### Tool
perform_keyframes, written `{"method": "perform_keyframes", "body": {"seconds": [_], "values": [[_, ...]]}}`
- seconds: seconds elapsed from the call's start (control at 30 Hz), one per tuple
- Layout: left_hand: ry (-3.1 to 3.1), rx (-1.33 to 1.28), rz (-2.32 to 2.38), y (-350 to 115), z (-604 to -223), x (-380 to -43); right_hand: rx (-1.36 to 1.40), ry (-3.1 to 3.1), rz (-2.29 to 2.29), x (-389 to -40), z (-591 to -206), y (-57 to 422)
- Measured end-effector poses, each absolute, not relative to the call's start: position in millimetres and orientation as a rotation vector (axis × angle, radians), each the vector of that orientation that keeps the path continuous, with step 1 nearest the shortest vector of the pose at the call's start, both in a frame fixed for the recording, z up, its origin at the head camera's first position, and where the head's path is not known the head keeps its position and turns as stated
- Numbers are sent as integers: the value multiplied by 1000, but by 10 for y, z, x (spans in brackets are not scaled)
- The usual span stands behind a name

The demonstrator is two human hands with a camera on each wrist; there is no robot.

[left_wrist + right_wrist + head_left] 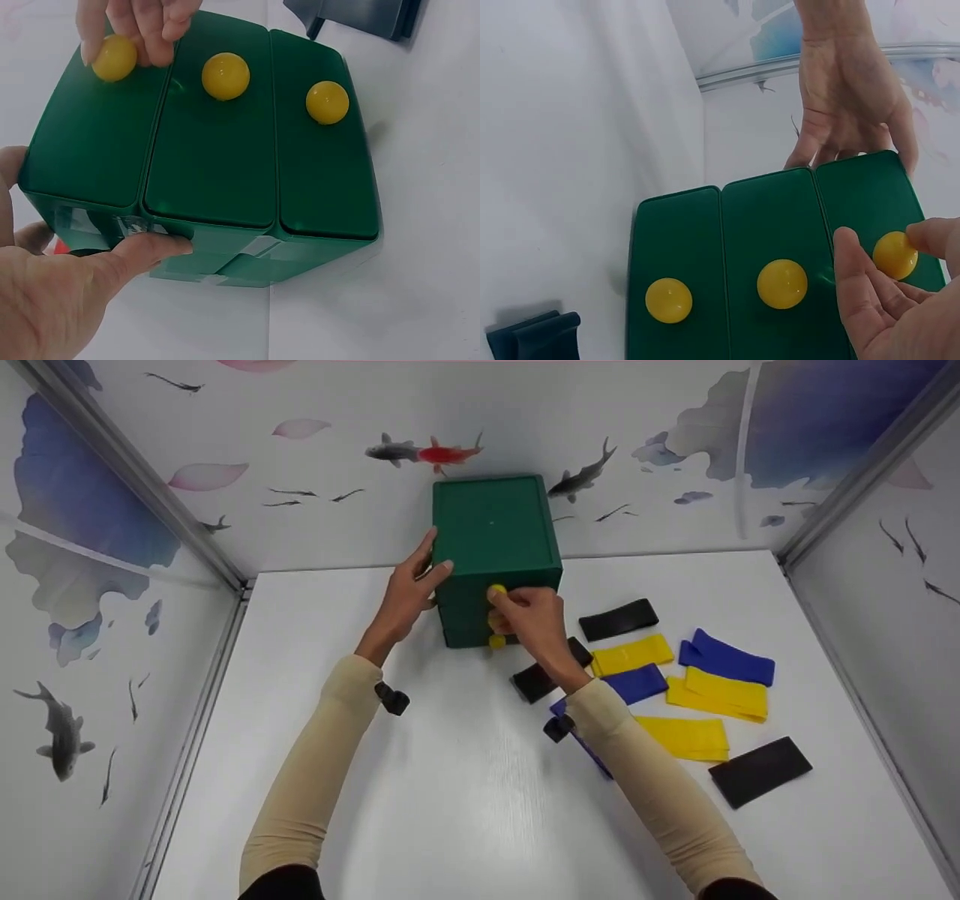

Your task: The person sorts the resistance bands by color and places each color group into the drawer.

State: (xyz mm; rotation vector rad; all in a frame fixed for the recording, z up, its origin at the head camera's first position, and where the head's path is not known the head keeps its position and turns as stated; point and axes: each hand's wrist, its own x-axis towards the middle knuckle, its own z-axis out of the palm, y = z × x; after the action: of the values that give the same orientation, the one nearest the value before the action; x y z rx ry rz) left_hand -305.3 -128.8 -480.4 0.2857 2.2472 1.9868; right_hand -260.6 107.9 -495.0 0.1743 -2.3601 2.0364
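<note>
A green three-drawer box (491,529) stands against the back wall, its drawer fronts facing me. Each front carries a round yellow knob; the middle knob (226,76) and the bottom knob (327,103) show plainly in the left wrist view. My left hand (405,592) rests on the box's left side, with the thumb up at its top edge. Thumb and fingers of my right hand (534,622) pinch the top drawer's knob (895,255). All three drawers sit flush in the box.
Right of the box, folded bands lie spread on the white table (450,780): black (619,619), yellow (634,654) and blue (636,682) ones, several in all. A black band (760,772) lies nearest the right front. Printed panels enclose the table behind and at both sides.
</note>
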Motion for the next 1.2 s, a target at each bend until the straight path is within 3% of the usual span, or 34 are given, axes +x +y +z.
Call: {"method": "perform_keyframes", "body": {"seconds": [1.2], "values": [[2275, 302, 1947, -1316, -4810, -3093, 302, -2390, 1951, -1906, -5052, 1198]]}}
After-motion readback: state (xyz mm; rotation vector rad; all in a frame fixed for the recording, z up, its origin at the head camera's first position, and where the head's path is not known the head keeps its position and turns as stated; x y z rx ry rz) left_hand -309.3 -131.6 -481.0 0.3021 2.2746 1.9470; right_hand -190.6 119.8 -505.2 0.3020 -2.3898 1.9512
